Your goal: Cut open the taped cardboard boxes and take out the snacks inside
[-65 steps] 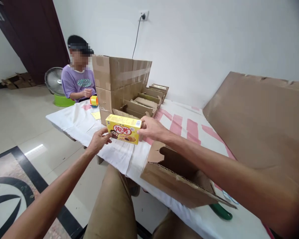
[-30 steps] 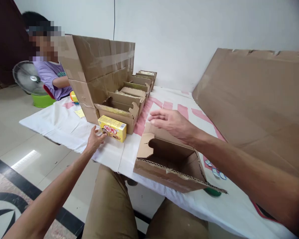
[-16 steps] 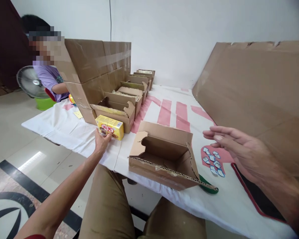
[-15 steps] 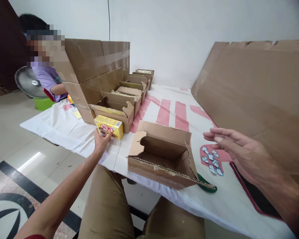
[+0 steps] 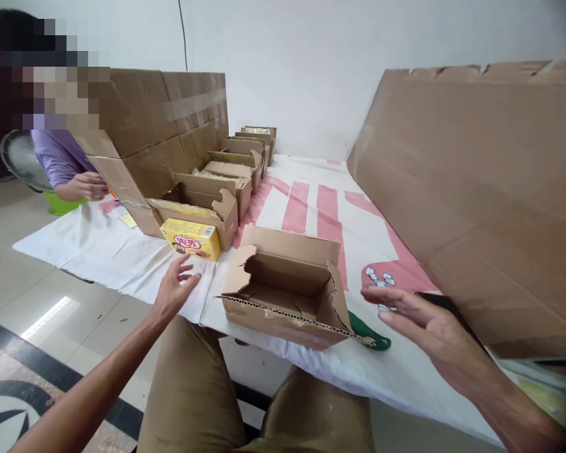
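My left hand (image 5: 177, 288) is open just in front of a yellow printed snack box (image 5: 191, 240), its fingers apart from it and holding nothing. The snack box stands against the nearest cardboard box of a row (image 5: 195, 211). Between my hands sits an open-topped cardboard box (image 5: 283, 324) with cut flaps; I see only its bare inside walls. My right hand (image 5: 415, 314) is open to the right of this box, fingers stretched out, over small white-and-blue pieces (image 5: 371, 274) that it partly hides. A flat green thing (image 5: 375, 336) sticks out beside the box.
Tall cardboard panels stand at the left (image 5: 146, 113) and right (image 5: 490, 189). A white and pink cloth (image 5: 273, 217) covers the table. A co-worker in a purple sleeve (image 5: 59, 157) sits behind the left panel. A dark flat thing (image 5: 441, 302) lies partly hidden behind my right hand.
My left hand has let go of the yellow snack box and drawn back toward me. My right hand has moved lower, over the small pieces. The view has shifted slightly.
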`<state>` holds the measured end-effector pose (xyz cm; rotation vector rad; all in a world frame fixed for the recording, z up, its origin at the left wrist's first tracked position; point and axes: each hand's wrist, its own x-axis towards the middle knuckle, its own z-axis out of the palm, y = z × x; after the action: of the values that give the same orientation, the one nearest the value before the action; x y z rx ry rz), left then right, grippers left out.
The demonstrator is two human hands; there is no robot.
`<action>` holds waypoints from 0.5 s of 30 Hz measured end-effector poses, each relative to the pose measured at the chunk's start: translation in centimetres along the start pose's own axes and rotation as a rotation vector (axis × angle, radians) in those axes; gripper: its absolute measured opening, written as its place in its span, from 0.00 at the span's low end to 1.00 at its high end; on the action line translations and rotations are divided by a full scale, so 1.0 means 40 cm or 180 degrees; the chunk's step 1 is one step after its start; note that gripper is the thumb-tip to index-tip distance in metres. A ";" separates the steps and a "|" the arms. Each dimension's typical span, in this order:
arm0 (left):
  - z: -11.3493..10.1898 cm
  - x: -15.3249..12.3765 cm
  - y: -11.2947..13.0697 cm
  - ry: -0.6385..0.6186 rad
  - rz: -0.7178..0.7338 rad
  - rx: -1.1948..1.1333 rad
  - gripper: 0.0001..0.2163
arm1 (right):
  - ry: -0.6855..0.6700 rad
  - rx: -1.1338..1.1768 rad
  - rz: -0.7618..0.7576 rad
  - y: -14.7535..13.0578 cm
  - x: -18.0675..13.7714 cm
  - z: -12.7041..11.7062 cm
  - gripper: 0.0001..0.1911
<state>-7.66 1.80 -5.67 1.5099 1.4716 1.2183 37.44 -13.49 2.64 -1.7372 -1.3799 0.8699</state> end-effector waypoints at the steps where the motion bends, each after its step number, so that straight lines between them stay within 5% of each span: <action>1: -0.009 -0.035 0.012 -0.0329 0.0101 -0.0016 0.32 | -0.0180 -0.0101 -0.0044 0.017 -0.014 0.005 0.33; 4: -0.009 -0.117 0.049 -0.0953 0.0280 -0.0272 0.37 | -0.0493 -0.0313 -0.0333 0.060 -0.038 0.034 0.53; 7: 0.029 -0.146 0.086 -0.1175 0.0202 -0.0592 0.46 | -0.0701 -0.0185 -0.0641 0.074 -0.020 0.068 0.66; 15: 0.128 -0.134 0.163 -0.1048 0.0139 -0.0914 0.53 | -0.0876 0.0368 -0.1353 0.016 0.098 0.098 0.69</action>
<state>-0.23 -3.57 -2.03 1.4671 1.0085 1.0903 35.11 -9.22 -0.08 -1.2025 -1.7579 0.9457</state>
